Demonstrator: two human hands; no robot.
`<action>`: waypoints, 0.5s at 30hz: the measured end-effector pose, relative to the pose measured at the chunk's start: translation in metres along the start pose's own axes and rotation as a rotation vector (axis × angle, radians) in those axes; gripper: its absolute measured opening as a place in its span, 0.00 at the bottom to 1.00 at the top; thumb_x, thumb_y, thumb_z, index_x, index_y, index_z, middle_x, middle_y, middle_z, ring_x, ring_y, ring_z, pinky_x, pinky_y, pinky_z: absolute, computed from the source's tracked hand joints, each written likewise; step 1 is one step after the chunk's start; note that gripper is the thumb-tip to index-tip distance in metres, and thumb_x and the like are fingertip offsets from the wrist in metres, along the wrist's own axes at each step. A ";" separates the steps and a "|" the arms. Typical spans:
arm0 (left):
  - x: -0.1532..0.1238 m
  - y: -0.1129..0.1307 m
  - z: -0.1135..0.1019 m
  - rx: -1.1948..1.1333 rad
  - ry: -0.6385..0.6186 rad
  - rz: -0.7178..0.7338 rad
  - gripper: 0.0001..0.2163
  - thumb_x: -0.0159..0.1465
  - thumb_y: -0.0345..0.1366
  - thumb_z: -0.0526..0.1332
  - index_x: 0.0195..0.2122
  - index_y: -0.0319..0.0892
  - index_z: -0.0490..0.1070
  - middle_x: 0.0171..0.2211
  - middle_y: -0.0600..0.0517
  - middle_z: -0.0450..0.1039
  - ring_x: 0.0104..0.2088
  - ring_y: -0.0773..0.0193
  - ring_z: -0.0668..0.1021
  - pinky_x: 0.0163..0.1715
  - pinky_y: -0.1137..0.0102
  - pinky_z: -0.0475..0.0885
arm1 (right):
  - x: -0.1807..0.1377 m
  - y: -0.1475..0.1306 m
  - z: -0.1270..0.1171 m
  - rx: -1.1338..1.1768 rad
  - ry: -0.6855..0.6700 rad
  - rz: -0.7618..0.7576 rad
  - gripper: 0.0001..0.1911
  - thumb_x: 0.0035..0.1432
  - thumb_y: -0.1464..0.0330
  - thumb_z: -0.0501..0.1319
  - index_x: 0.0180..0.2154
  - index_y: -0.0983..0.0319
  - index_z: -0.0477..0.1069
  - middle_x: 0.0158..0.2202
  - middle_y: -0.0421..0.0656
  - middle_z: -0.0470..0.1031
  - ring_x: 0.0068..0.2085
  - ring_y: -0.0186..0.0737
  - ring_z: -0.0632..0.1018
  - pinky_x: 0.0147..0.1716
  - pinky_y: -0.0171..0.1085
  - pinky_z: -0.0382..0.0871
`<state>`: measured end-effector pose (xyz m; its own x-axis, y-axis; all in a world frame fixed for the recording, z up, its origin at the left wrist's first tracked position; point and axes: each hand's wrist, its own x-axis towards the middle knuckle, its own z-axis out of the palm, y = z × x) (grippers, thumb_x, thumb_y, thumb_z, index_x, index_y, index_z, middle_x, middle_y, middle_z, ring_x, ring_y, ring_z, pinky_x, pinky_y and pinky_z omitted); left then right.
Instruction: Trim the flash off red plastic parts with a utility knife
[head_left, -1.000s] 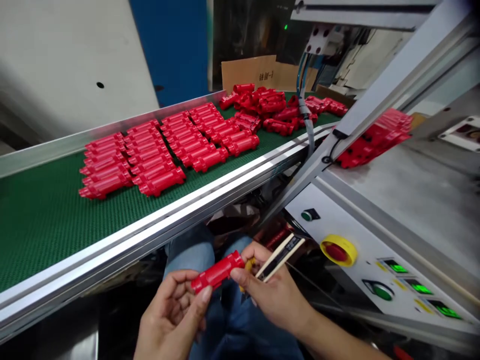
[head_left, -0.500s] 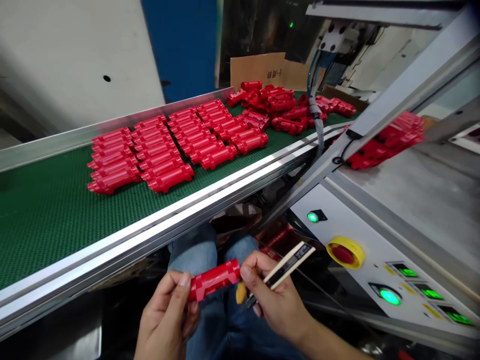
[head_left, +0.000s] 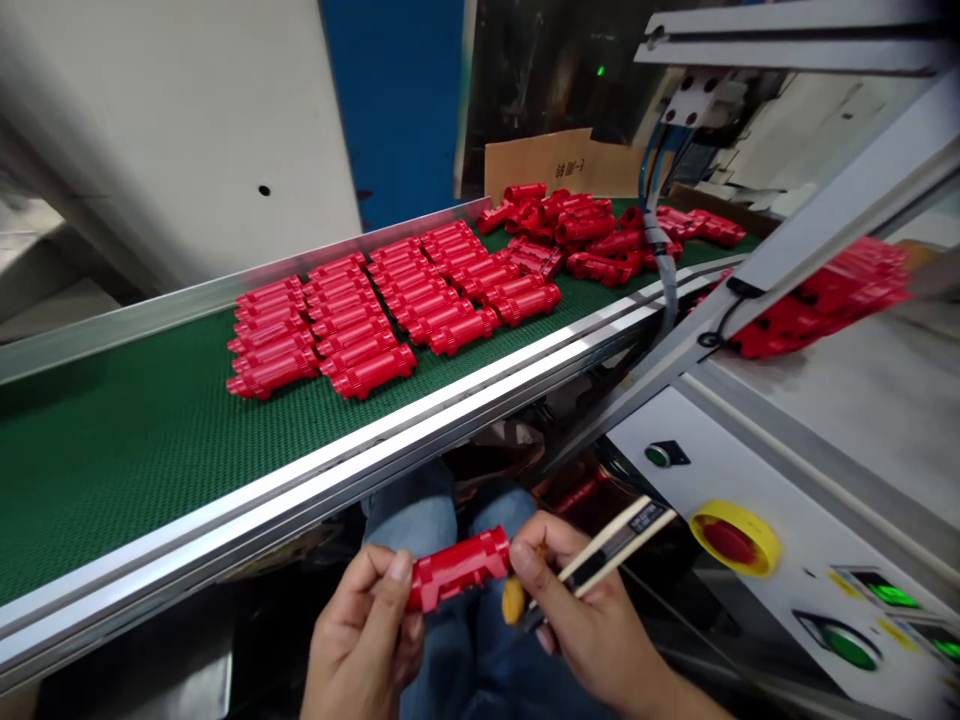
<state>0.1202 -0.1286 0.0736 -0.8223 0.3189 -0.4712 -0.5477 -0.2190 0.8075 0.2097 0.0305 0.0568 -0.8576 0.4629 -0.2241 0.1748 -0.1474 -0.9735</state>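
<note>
My left hand (head_left: pixel 360 640) grips a ribbed red plastic cylindrical part (head_left: pixel 457 570) between thumb and fingers, holding it almost level above my lap. My right hand (head_left: pixel 592 610) is close against the part's right end. That hand holds a flat cream-and-black strip-like tool (head_left: pixel 611 545), which angles up and to the right. Below my right fingers is a small yellow piece (head_left: pixel 514 602), perhaps part of the same tool. Its exact form is partly hidden.
A green conveyor belt (head_left: pixel 127 470) with steel side rails carries rows of red parts (head_left: pixel 360 340) and a loose heap (head_left: pixel 577 225). More red parts (head_left: pixel 817 305) lie behind a metal frame bar. A control panel (head_left: pixel 697 520) with a red-and-yellow stop button (head_left: pixel 731 537) is at right.
The whole scene has shifted right in view as my head turned. My hands moved right with it, and the red part has turned slightly in my left hand's grip.
</note>
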 end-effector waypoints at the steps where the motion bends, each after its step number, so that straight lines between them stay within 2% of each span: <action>1: -0.001 0.000 0.001 0.002 -0.009 0.000 0.24 0.58 0.56 0.79 0.30 0.43 0.71 0.19 0.61 0.60 0.19 0.76 0.56 0.21 0.78 0.50 | -0.001 0.000 -0.001 -0.020 0.020 0.007 0.29 0.69 0.41 0.65 0.34 0.60 0.69 0.23 0.34 0.68 0.20 0.28 0.65 0.20 0.28 0.59; 4: -0.001 -0.001 0.000 0.022 -0.004 0.015 0.24 0.58 0.57 0.78 0.31 0.43 0.72 0.19 0.62 0.59 0.19 0.76 0.56 0.21 0.78 0.50 | -0.001 0.001 -0.004 -0.134 0.065 -0.063 0.28 0.72 0.43 0.63 0.33 0.60 0.72 0.24 0.37 0.70 0.21 0.30 0.66 0.21 0.30 0.60; 6: -0.001 -0.003 -0.002 0.082 0.020 0.113 0.20 0.58 0.56 0.78 0.34 0.45 0.78 0.21 0.59 0.64 0.20 0.73 0.63 0.21 0.78 0.58 | 0.000 0.003 -0.006 -0.254 0.093 -0.169 0.25 0.74 0.47 0.62 0.32 0.59 0.74 0.24 0.38 0.71 0.22 0.32 0.68 0.22 0.32 0.60; 9: -0.003 -0.006 -0.004 0.150 0.032 0.317 0.14 0.56 0.47 0.81 0.39 0.50 0.86 0.36 0.50 0.79 0.29 0.63 0.78 0.29 0.71 0.76 | 0.003 0.006 -0.007 -0.380 0.091 -0.313 0.22 0.76 0.52 0.62 0.32 0.59 0.74 0.22 0.37 0.70 0.21 0.33 0.69 0.21 0.33 0.61; 11: -0.005 -0.007 -0.003 0.117 0.040 0.326 0.17 0.51 0.40 0.83 0.41 0.52 0.86 0.45 0.49 0.81 0.37 0.58 0.82 0.38 0.69 0.80 | 0.003 0.006 -0.007 -0.408 0.057 -0.362 0.20 0.77 0.55 0.61 0.33 0.58 0.74 0.22 0.36 0.71 0.21 0.33 0.70 0.22 0.33 0.62; 13: -0.006 -0.007 -0.002 0.090 0.062 0.263 0.21 0.48 0.37 0.85 0.43 0.53 0.84 0.41 0.51 0.82 0.39 0.58 0.83 0.40 0.70 0.79 | 0.002 0.005 -0.006 -0.437 0.004 -0.409 0.17 0.77 0.58 0.61 0.34 0.58 0.75 0.22 0.35 0.71 0.21 0.32 0.71 0.23 0.32 0.64; 15: -0.005 -0.008 -0.002 0.104 0.073 0.217 0.20 0.49 0.39 0.85 0.40 0.52 0.81 0.34 0.55 0.79 0.34 0.62 0.80 0.36 0.73 0.77 | 0.001 0.003 -0.006 -0.464 -0.043 -0.486 0.16 0.77 0.61 0.62 0.34 0.59 0.76 0.22 0.34 0.71 0.21 0.32 0.72 0.24 0.32 0.65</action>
<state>0.1284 -0.1302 0.0693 -0.9300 0.2063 -0.3043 -0.3415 -0.1781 0.9229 0.2123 0.0362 0.0537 -0.9080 0.3453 0.2371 -0.0544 0.4640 -0.8841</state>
